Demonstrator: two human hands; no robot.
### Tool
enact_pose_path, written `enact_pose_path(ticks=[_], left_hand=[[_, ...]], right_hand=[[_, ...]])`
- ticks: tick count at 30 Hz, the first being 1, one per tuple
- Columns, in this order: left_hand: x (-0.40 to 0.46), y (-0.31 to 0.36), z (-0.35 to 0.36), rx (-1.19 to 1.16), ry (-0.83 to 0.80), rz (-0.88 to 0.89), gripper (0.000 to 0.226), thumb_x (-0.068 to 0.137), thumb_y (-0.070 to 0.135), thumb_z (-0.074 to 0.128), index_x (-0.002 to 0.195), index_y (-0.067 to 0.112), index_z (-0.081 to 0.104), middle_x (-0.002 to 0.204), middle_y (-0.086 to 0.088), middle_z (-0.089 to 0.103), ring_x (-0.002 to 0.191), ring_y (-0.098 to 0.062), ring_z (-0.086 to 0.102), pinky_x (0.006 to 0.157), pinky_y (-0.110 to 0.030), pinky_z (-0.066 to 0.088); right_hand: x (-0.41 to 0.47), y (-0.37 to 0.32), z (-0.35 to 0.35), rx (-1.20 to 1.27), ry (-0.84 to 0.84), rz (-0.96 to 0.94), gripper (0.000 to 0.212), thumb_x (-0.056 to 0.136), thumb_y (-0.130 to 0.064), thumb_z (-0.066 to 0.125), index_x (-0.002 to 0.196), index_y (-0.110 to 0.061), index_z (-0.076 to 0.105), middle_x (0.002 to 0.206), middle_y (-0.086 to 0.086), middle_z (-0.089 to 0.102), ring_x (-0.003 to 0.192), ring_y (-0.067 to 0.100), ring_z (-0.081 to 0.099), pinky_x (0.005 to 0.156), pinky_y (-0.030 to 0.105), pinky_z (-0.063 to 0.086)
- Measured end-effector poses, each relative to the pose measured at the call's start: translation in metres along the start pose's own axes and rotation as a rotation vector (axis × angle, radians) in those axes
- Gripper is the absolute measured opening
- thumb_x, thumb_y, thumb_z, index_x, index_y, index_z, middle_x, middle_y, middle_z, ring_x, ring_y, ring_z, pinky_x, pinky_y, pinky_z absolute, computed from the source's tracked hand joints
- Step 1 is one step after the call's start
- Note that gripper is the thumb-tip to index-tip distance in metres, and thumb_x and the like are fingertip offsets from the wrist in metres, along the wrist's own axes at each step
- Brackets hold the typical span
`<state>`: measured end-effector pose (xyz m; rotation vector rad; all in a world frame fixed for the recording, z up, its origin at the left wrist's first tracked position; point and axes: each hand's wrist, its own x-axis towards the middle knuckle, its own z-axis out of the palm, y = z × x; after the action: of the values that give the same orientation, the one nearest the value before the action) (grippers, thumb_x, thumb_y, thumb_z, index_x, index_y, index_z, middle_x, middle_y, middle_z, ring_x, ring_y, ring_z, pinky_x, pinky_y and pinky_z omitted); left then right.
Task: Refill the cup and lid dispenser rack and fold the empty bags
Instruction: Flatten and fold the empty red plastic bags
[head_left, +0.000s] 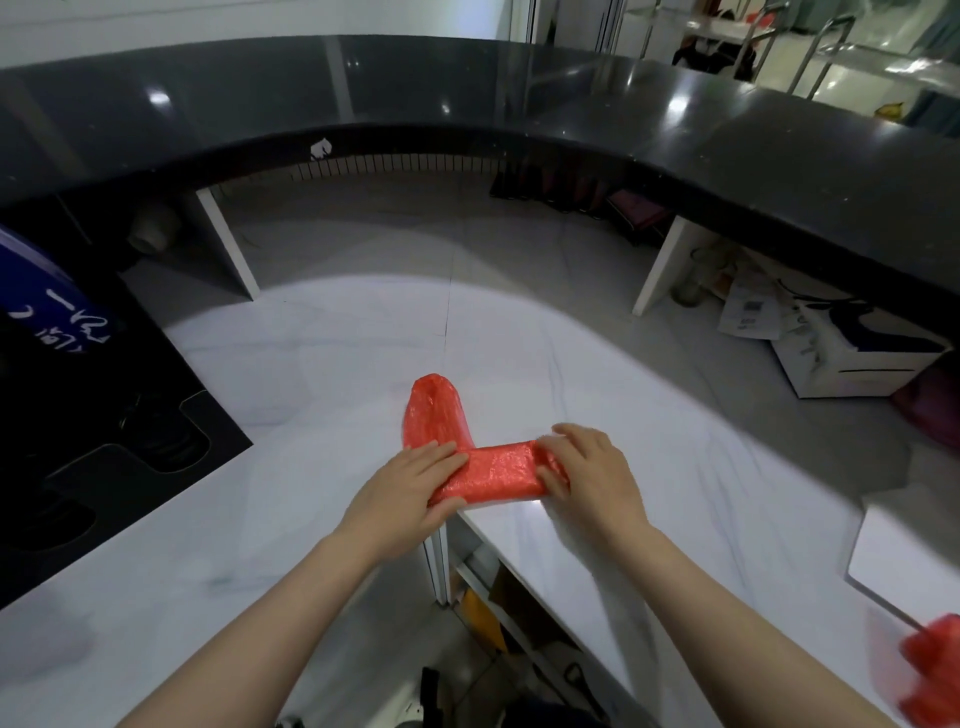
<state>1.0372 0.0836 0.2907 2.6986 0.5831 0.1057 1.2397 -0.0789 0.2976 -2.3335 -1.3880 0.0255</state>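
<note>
Left hand fingers flat, pressing red bag, right hand pinching its folded right end, white counter beneath

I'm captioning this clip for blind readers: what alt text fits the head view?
Two bare hands fold a red plastic bag on a white marble counter: the left hand presses one end, the right hand pinches the other. Another red bag lies at far right.
</note>
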Motion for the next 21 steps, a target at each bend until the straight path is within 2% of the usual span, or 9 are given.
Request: enact_pose_path(ticks=[3,4,6,7,9,11,14,17,21], left_hand=[[-0.005,-0.003,-0.005,-0.019,-0.049,0.051,0.07,0.09,0.057,0.048,0.149,0.026,0.028,0.157,0.008,0.017,0.145,-0.011,0.016,0.117,-0.022,0.003],[-0.008,-0.003,-0.007,-0.053,-0.012,0.054,0.066,0.088,0.047,0.06,0.145,0.021,0.037,0.155,0.003,0.026,0.142,-0.016,0.027,0.117,-0.026,0.018],[-0.011,-0.004,-0.007,-0.109,0.145,0.075,0.046,0.079,0.025,0.076,0.119,0.01,0.059,0.132,-0.009,0.052,0.113,-0.025,0.057,0.092,-0.029,0.049],[-0.012,-0.003,-0.008,-0.134,0.222,0.07,0.035,0.076,0.019,0.079,0.106,0.01,0.063,0.116,-0.006,0.057,0.095,-0.022,0.062,0.078,-0.023,0.051],[-0.013,-0.001,-0.011,-0.215,0.278,0.003,0.023,0.078,0.019,0.077,0.094,0.022,0.061,0.096,0.011,0.056,0.079,-0.005,0.057,0.068,-0.01,0.039],[-0.01,-0.001,-0.012,-0.353,0.31,-0.146,0.026,0.083,0.024,0.072,0.094,0.037,0.053,0.087,0.024,0.055,0.076,0.002,0.057,0.062,-0.007,0.039],[-0.002,0.0,-0.012,-0.522,0.415,-0.373,0.031,0.084,0.029,0.071,0.104,0.038,0.049,0.084,0.025,0.057,0.073,0.008,0.057,0.061,-0.005,0.039],[0.006,0.002,-0.012,-0.514,0.435,-0.444,0.03,0.087,0.032,0.067,0.11,0.037,0.049,0.092,0.02,0.059,0.079,-0.001,0.056,0.065,-0.014,0.038],[0.01,0.0,-0.013,-0.482,0.366,-0.415,0.016,0.09,0.029,0.063,0.101,0.037,0.054,0.09,0.023,0.059,0.079,0.003,0.055,0.062,-0.005,0.036]], right_hand=[[-0.013,0.012,-0.004,0.087,-0.088,-0.088,0.058,0.074,-0.051,0.065,0.128,-0.033,0.057,0.131,-0.018,0.05,0.124,0.005,0.04,0.107,0.026,0.03],[-0.015,0.014,-0.005,0.105,-0.101,-0.088,0.062,0.07,-0.053,0.066,0.129,-0.035,0.055,0.131,-0.023,0.047,0.124,0.0,0.037,0.107,0.023,0.028],[-0.014,0.014,-0.006,0.131,-0.073,-0.061,0.055,0.071,-0.049,0.064,0.125,-0.038,0.055,0.122,-0.032,0.045,0.119,-0.007,0.037,0.103,0.018,0.029],[-0.012,0.013,-0.007,0.163,-0.052,-0.025,0.045,0.074,-0.044,0.062,0.118,-0.039,0.057,0.114,-0.034,0.049,0.113,-0.009,0.041,0.097,0.015,0.033],[-0.004,0.012,-0.011,0.274,-0.055,0.07,0.022,0.082,-0.034,0.06,0.103,-0.039,0.058,0.096,-0.026,0.058,0.096,-0.002,0.053,0.078,0.009,0.037],[0.003,0.013,-0.013,0.411,-0.042,0.195,0.012,0.087,-0.032,0.061,0.096,-0.037,0.055,0.083,-0.018,0.062,0.078,0.001,0.058,0.064,0.007,0.038],[0.009,0.011,-0.011,0.557,0.021,0.367,0.013,0.091,-0.029,0.061,0.098,-0.031,0.051,0.059,-0.002,0.061,0.056,0.007,0.057,0.052,0.014,0.039],[0.013,0.008,-0.008,0.568,0.05,0.428,0.006,0.093,-0.027,0.058,0.095,-0.03,0.053,0.058,0.007,0.06,0.053,0.013,0.056,0.057,0.028,0.043],[0.019,0.005,-0.008,0.628,0.088,0.436,0.012,0.091,-0.039,0.057,0.095,-0.029,0.06,0.079,-0.001,0.065,0.073,0.015,0.061,0.071,0.034,0.048]])
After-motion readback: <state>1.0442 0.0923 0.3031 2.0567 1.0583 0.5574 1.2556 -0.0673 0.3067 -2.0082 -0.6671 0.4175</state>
